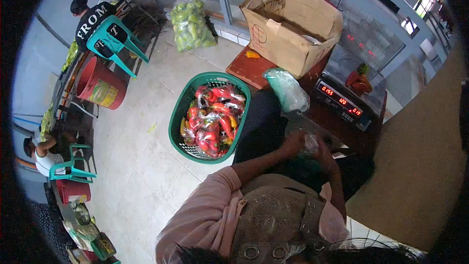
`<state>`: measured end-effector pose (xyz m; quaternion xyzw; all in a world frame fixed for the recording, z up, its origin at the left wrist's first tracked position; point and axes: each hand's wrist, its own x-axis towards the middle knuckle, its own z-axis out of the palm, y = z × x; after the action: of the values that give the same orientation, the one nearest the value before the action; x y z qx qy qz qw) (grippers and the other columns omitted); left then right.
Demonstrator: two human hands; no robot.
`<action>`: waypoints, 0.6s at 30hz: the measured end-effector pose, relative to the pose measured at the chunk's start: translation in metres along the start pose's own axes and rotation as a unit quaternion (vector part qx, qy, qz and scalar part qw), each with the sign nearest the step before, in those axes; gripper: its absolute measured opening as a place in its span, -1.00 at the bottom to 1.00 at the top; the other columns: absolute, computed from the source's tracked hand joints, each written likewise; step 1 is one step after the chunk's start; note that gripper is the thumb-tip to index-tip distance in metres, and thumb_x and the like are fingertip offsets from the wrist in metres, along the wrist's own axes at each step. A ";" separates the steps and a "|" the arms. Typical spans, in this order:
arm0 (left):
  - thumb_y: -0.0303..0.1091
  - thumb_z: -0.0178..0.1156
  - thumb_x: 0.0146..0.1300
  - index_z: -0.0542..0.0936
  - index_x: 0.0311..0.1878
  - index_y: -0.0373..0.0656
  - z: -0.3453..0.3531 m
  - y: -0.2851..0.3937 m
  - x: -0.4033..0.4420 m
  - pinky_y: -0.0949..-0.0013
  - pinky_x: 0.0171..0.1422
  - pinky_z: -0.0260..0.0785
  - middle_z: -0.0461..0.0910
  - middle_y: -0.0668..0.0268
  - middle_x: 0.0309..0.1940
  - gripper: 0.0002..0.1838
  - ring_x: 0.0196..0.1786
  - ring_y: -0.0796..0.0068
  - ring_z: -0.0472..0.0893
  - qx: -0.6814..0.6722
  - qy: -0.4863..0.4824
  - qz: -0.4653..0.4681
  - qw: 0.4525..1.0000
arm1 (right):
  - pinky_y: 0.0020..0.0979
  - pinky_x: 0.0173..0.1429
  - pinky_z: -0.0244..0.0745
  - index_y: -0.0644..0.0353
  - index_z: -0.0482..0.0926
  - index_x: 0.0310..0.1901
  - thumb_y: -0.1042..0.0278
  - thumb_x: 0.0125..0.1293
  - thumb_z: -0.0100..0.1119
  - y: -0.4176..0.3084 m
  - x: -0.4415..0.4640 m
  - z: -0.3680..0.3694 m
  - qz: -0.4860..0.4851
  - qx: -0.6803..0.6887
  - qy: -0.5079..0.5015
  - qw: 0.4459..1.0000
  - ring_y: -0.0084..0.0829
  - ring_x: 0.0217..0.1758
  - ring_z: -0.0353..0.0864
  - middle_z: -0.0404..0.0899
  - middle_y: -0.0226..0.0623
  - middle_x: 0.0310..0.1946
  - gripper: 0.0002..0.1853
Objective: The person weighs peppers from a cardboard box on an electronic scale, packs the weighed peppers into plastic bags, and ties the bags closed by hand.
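A clear plastic bag [311, 143] is between my two hands above my lap. My left hand [294, 143] is closed at its left side, and my right hand [324, 153] is closed at its right side. Beyond them, a green and clear pack of plastic bags [287, 90] lies by my knee. A digital scale [342, 103] with lit red numbers stands to the right, bearing a few red and green peppers [360, 80]. On the floor to the left, a green basket [175, 117] holds several bagged red and yellow peppers [212, 127].
An open cardboard box [278, 44] stands on a red-brown surface [244, 71] beside a yellow pepper [252, 54]. A bag of green peppers [191, 24] rests near the glass partition. Two people sit at the left on green chairs [110, 36], near red buckets [101, 85].
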<state>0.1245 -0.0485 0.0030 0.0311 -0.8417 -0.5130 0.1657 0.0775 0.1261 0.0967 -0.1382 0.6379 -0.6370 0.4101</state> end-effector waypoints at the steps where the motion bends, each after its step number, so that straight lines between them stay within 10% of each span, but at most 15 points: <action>1: -0.30 0.12 0.17 0.42 0.03 -0.29 0.001 0.002 0.000 0.14 -0.08 0.38 0.53 0.01 -0.17 -0.62 -0.16 0.11 0.55 -0.029 -0.041 -0.016 0.999 | -0.17 0.21 0.27 0.19 0.10 0.27 0.03 0.22 0.09 0.012 0.006 -0.006 -0.018 -0.010 -0.002 1.000 -0.17 0.17 0.33 0.18 -0.15 0.23 -0.32; 6: -0.35 0.12 0.13 0.47 -0.10 -0.29 -0.058 0.073 0.015 0.15 -0.08 0.35 0.49 0.06 -0.17 -0.71 -0.15 0.08 0.50 -0.019 -0.099 -0.004 0.995 | -0.18 0.15 0.32 0.22 0.24 0.13 0.09 0.21 0.08 0.108 0.047 -0.071 -0.070 -0.398 0.085 0.911 -0.18 0.08 0.38 0.28 -0.12 0.12 -0.46; 13: -0.29 0.16 0.09 0.42 -0.03 -0.22 -0.215 0.045 0.036 0.09 0.06 0.24 0.44 0.06 -0.12 -0.62 -0.05 0.02 0.41 0.307 0.216 -0.042 0.926 | -0.20 0.06 0.39 0.27 0.44 -0.06 0.18 0.20 0.08 0.208 0.068 -0.140 -0.068 -0.600 0.127 0.787 -0.19 -0.04 0.46 0.43 -0.09 -0.03 -0.63; 16: -0.07 0.05 0.16 0.35 0.14 -0.12 -0.240 -0.038 -0.008 -0.02 0.22 0.10 0.32 0.12 0.13 -0.49 0.13 0.10 0.33 0.524 0.146 -0.101 0.833 | -0.23 0.01 0.42 0.28 0.53 -0.18 0.24 0.18 0.08 0.232 0.087 -0.154 -0.117 -0.782 0.085 0.607 -0.20 -0.12 0.50 0.50 -0.07 -0.12 -0.71; 18: -0.03 0.03 0.17 0.39 0.14 -0.03 -0.245 -0.075 -0.042 0.01 0.24 0.09 0.33 0.19 0.14 -0.50 0.14 0.15 0.32 0.479 0.112 -0.137 0.860 | -0.23 0.01 0.42 0.29 0.53 -0.18 0.29 0.16 0.06 0.203 0.067 -0.126 -0.088 -0.455 0.138 0.875 -0.19 -0.10 0.51 0.50 -0.06 -0.12 -0.73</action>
<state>0.2313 -0.2839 0.0302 0.2789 -0.9465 -0.0568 0.1518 0.0180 0.1976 -0.1327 -0.2754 0.8927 -0.3226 0.1522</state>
